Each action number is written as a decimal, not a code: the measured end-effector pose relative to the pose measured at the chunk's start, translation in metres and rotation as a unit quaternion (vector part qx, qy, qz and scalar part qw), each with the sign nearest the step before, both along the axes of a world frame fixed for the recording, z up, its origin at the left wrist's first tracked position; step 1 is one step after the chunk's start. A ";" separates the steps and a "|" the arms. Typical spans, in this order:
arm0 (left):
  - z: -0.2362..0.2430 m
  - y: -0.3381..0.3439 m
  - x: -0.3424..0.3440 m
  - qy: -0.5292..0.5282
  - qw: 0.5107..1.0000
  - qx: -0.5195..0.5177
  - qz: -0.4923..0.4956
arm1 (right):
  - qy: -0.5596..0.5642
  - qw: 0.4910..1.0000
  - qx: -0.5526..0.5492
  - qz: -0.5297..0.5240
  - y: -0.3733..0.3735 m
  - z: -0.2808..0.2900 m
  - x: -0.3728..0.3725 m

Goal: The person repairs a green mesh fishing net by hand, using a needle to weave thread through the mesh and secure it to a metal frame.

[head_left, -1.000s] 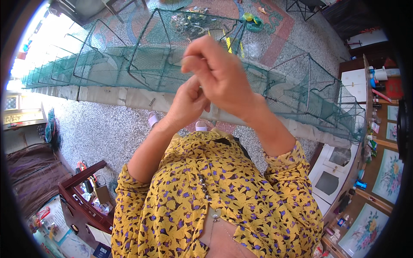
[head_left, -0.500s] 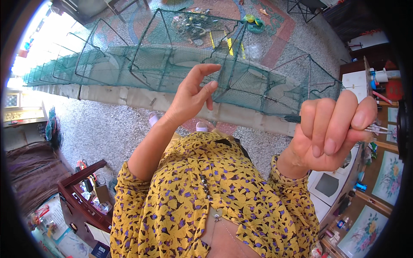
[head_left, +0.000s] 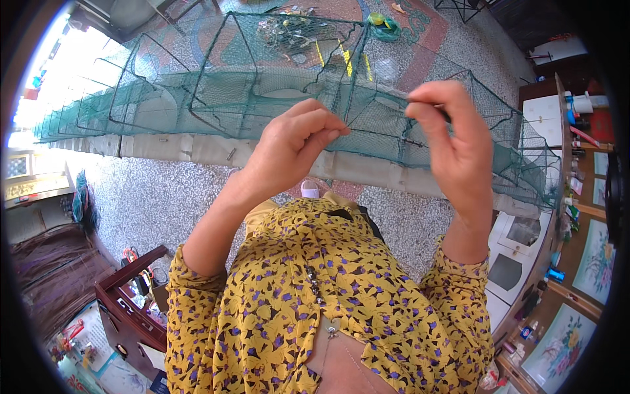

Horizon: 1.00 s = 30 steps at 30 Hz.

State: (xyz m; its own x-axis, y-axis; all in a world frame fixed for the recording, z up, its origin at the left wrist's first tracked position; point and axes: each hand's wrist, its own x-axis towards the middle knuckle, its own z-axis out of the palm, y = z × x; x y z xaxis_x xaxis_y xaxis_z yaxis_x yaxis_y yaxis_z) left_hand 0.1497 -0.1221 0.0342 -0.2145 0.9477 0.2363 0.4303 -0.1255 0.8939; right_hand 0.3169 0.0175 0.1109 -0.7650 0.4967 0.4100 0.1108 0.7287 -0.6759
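Head view: before green net (head_left: 377, 121), left hand (head_left: 294, 146) and right hand (head_left: 457, 141) apart, each with thumb and forefinger pressed together, pinching what, cannot tell; best moved gently against snagging.

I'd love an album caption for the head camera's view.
Left hand and right hand, held apart before a long green net, with speckled floor around.

Forearms (head_left: 213, 230) raised; left hand (head_left: 289, 148), fingers (head_left: 320, 123) pinched together; right hand (head_left: 461, 141) apart, fingers likewise pinched.

The hands (head_left: 289, 150) hide parts of the green net (head_left: 223, 92) behind them.
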 end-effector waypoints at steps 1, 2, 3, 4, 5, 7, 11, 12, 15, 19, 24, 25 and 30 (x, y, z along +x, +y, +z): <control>-0.001 -0.003 -0.001 0.021 1.000 0.005 -0.009 | -0.034 0.999 0.035 -0.006 0.005 -0.006 0.000; -0.001 -0.005 -0.001 0.028 1.000 0.004 -0.012 | -0.069 0.995 0.070 -0.010 0.009 -0.011 0.000; -0.001 -0.006 0.000 0.034 0.999 0.004 -0.016 | -0.103 0.989 0.105 -0.015 0.011 -0.017 0.001; 0.000 -0.008 0.000 0.041 0.999 0.003 -0.020 | -0.110 0.988 0.103 -0.016 0.011 -0.022 0.002; -0.001 -0.010 0.001 0.048 0.999 -0.006 -0.020 | -0.117 0.988 0.101 -0.017 0.011 -0.027 0.003; 0.001 -0.013 0.001 0.059 0.998 -0.023 -0.019 | -0.128 0.986 0.102 -0.013 0.010 -0.031 0.003; 0.003 -0.016 0.001 0.076 0.997 -0.012 -0.009 | -0.155 0.981 0.121 0.005 0.007 -0.035 -0.001; 0.004 -0.016 0.001 0.074 0.997 -0.017 -0.008 | -0.166 0.978 0.128 0.008 0.006 -0.035 -0.002; 0.002 -0.017 0.002 0.064 0.998 -0.023 0.003 | -0.163 0.978 0.132 0.009 0.004 -0.043 -0.005; -0.009 -0.019 0.009 0.009 0.998 -0.036 0.044 | -0.132 0.990 0.054 0.009 0.001 -0.055 -0.008; -0.032 -0.015 0.021 -0.121 0.989 -0.029 0.083 | -0.067 0.995 -0.037 -0.057 -0.018 -0.075 -0.020; -0.034 -0.015 0.022 -0.138 0.986 -0.026 0.091 | -0.040 0.998 -0.026 -0.051 -0.021 -0.078 -0.027; -0.048 -0.017 0.024 -0.103 0.989 -0.018 0.102 | -0.082 0.993 0.083 0.015 -0.018 -0.084 -0.041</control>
